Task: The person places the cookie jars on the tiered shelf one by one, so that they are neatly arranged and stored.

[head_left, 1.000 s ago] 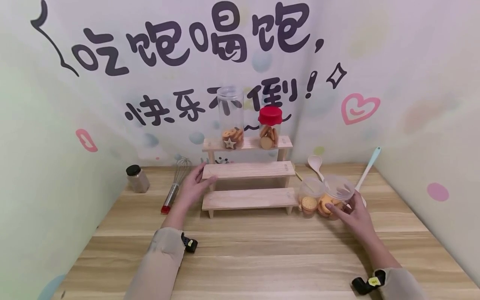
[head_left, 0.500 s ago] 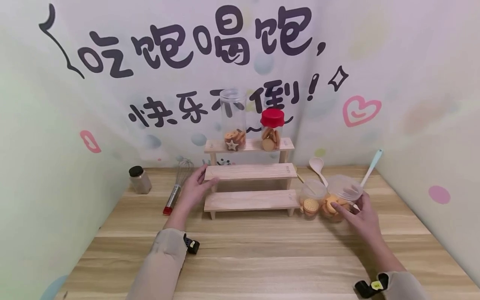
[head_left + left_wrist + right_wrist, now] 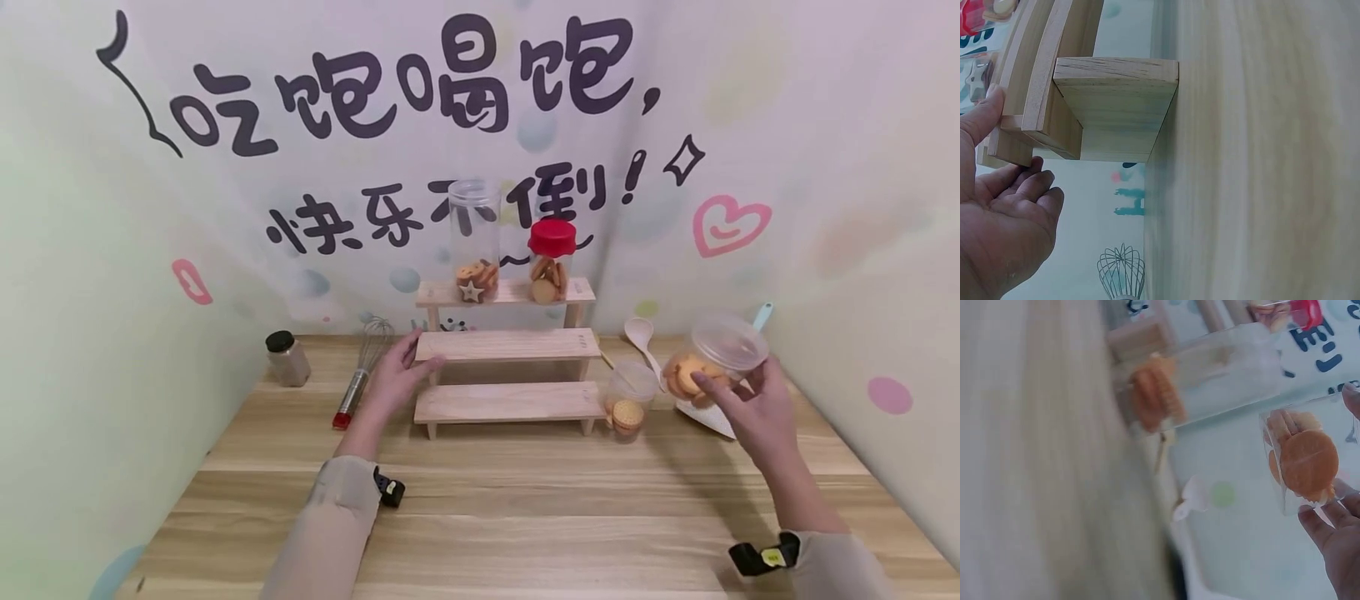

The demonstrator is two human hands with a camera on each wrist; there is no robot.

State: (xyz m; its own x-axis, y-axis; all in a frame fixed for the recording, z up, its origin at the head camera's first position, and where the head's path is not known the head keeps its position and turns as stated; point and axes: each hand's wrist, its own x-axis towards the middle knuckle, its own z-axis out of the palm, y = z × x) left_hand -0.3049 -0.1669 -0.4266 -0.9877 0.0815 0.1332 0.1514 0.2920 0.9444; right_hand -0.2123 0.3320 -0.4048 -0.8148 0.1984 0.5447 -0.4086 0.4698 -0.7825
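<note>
My right hand (image 3: pixel 761 417) grips a clear plastic jar (image 3: pixel 729 340) of round cookies, held tilted above the table. In the right wrist view the cookies (image 3: pixel 1309 462) show through its wall, between thumb and fingers. My left hand (image 3: pixel 397 375) holds the left end of the middle step of a three-tier wooden stand (image 3: pixel 510 343). Its thumb (image 3: pixel 988 112) lies on top and the fingers curl below. On the top step stand a tall clear jar (image 3: pixel 475 225) of cookies and a red-lidded jar (image 3: pixel 552 258). Another clear jar (image 3: pixel 628 400) of cookies stands beside the stand's right end.
A whisk (image 3: pixel 362 375) and a black-capped jar (image 3: pixel 288 358) are left of the stand. Behind on the right lie a pale spoon (image 3: pixel 642 337) and a white utensil (image 3: pixel 708 419) with a light-blue handle. A printed wall sheet (image 3: pixel 360 275) closes off the back.
My right hand has lifted the cookie jar off the table, up and to the right, away from the other jar. The left hand keeps its hold on the stand.
</note>
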